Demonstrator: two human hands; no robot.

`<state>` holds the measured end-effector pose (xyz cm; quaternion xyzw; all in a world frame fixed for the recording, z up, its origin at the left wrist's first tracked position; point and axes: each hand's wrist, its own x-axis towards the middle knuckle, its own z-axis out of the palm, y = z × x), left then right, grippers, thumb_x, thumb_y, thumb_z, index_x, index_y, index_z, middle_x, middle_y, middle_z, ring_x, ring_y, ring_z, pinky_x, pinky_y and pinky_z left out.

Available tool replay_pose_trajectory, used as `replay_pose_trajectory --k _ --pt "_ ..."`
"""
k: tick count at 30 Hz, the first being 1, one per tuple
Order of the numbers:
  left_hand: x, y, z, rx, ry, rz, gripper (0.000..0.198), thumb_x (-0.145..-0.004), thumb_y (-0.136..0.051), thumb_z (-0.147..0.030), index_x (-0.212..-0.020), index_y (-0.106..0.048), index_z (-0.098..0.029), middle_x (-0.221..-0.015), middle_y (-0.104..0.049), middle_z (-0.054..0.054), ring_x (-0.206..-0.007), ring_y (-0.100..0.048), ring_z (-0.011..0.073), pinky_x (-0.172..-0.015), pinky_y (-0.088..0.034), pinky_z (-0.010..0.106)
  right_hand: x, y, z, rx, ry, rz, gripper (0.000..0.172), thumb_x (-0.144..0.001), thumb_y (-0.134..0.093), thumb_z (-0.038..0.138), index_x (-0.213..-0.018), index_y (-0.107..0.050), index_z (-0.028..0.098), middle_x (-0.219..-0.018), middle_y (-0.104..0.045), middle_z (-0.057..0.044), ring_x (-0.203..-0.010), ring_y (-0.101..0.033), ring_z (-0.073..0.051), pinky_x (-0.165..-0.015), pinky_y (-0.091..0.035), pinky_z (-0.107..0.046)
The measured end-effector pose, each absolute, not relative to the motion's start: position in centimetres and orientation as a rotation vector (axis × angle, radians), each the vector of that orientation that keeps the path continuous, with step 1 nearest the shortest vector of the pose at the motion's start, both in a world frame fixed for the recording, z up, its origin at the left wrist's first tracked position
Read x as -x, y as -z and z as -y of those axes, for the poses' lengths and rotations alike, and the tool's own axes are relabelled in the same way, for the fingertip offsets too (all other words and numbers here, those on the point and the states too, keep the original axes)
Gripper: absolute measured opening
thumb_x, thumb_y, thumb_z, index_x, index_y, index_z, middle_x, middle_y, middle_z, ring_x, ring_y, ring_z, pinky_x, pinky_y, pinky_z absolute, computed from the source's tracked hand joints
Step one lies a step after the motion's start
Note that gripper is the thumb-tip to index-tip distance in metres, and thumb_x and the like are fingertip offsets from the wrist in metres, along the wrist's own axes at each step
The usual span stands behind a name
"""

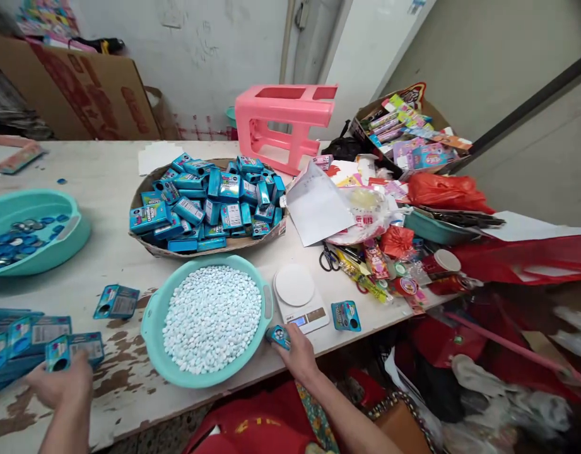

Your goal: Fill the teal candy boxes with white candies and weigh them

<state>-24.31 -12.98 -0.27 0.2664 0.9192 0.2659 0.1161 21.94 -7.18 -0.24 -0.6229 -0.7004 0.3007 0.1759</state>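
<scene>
My left hand is closed around a small blue candy box with a round hole in it, beside a stack of similar boxes at the left. My right hand grips another blue candy box, tilted, near the rim of a teal basin. That basin is heaped with small white candies. Just behind my right hand is a white digital scale with a lit display. One blue box lies right of the scale, and another left of the basin.
Behind the basin, a cardboard tray holds many blue boxes. A teal tub at the left contains blue and silver round pieces. A pink stool lies on its side. Scissors, wrappers and bags crowd the right. The table's front edge runs near my body.
</scene>
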Motion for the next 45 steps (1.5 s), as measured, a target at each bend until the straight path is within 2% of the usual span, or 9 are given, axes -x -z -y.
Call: replay_pose_trajectory --k 3,6,12,18,23,31,38,42,45 --pt "22.9 0.6 12.3 -0.167 -1.024 -2.809 0.084 -0.05 -0.066 -0.048 -0.124 -0.028 -0.038 -0.135 -0.042 0.008 -0.125 -0.033 0.053 -0.091 -0.032 0.075 -23.6 -2.5 5.3 1.753 -0.927 1.858 0.029 -0.074 -0.066 0.034 -0.099 -0.062 0.02 -0.091 -0.064 -0.004 -0.086 -0.062 -0.022 -0.076 -0.048 -0.031" --pt "21.3 -1.2 11.5 -0.455 -1.132 -3.03 0.087 -0.054 -0.067 -0.041 -0.131 -0.027 -0.038 -0.146 -0.031 0.007 -0.131 -0.026 0.0492 -0.1 -0.022 0.073 -25.3 -4.6 1.9 1.757 -0.838 1.808 0.033 -0.076 -0.063 0.043 -0.1 -0.063 0.02 -0.092 -0.065 -0.006 -0.087 -0.061 -0.023 -0.077 -0.047 -0.032" --pt "16.1 -5.7 3.1 -1.447 -1.434 -2.898 0.052 -0.077 -0.056 -0.041 -0.124 -0.045 -0.021 -0.123 -0.053 0.012 -0.12 -0.046 0.0334 -0.101 -0.038 0.051 -25.3 -2.8 -5.5 1.824 -0.635 1.835 0.042 -0.079 -0.055 0.05 -0.102 -0.063 0.016 -0.097 -0.065 -0.011 -0.092 -0.061 -0.027 -0.083 -0.046 -0.038" --pt "14.5 -7.8 -8.8 -1.691 -0.921 -2.792 0.057 -0.084 -0.049 -0.039 -0.136 -0.037 -0.017 -0.141 -0.036 0.018 -0.131 -0.031 0.0326 -0.103 -0.031 0.049 -26.7 -1.8 -4.2 1.703 -0.421 1.722 0.072 -0.076 -0.058 0.059 -0.13 -0.044 0.013 -0.126 -0.05 -0.018 -0.121 -0.045 -0.033 -0.099 -0.038 -0.048" --pt "19.4 -7.9 -14.6 -1.488 -0.44 -2.769 0.081 -0.077 -0.058 -0.047 -0.144 -0.024 -0.016 -0.147 -0.023 0.023 -0.134 -0.02 0.0398 -0.099 -0.027 0.06 -30.6 -1.1 1.3 1.698 -0.423 1.696 0.06 -0.081 -0.053 0.057 -0.127 -0.048 0.018 -0.126 -0.049 -0.016 -0.121 -0.045 -0.033 -0.098 -0.039 -0.05" --pt "16.9 -7.2 -14.8 -2.104 -0.186 -2.477 0.047 -0.083 -0.049 -0.025 -0.129 -0.048 -0.019 -0.137 -0.042 0.016 -0.127 -0.035 0.0328 -0.098 -0.035 0.046 -28.6 -1.0 3.0 1.659 -0.484 1.707 0.046 -0.082 -0.056 0.05 -0.117 -0.056 0.02 -0.124 -0.05 -0.014 -0.117 -0.05 -0.033 -0.096 -0.043 -0.05" --pt "16.2 -7.4 -16.2 -1.993 -0.328 -2.45 0.049 -0.075 -0.059 -0.018 -0.123 -0.048 -0.019 -0.145 -0.032 0.017 -0.133 -0.03 0.0349 -0.098 -0.036 0.045 -24.6 -2.2 1.8 1.486 -0.465 1.814 0.037 -0.084 -0.058 0.041 -0.117 -0.058 0.025 -0.128 -0.052 -0.011 -0.115 -0.054 -0.032 -0.087 -0.053 -0.046" --pt "16.2 -9.2 -16.0 -1.822 -0.528 -2.364 0.039 -0.076 -0.055 -0.018 -0.115 -0.05 -0.019 -0.125 -0.053 0.014 -0.113 -0.052 0.0297 -0.092 -0.041 0.042 -24.4 -1.8 2.8 1.456 -0.439 1.819 0.033 -0.083 -0.061 0.039 -0.113 -0.061 0.025 -0.123 -0.056 -0.012 -0.11 -0.057 -0.031 -0.082 -0.055 -0.044" --pt "14.0 -10.2 -13.2 -1.526 -1.023 -2.028 0.038 -0.077 -0.059 -0.032 -0.111 -0.049 -0.02 -0.11 -0.061 0.008 -0.104 -0.057 0.0249 -0.086 -0.046 0.037 -23.8 -2.2 3.1 1.423 -0.474 1.791 0.031 -0.084 -0.06 0.038 -0.112 -0.061 0.025 -0.119 -0.059 -0.012 -0.108 -0.058 -0.03 -0.081 -0.056 -0.042"
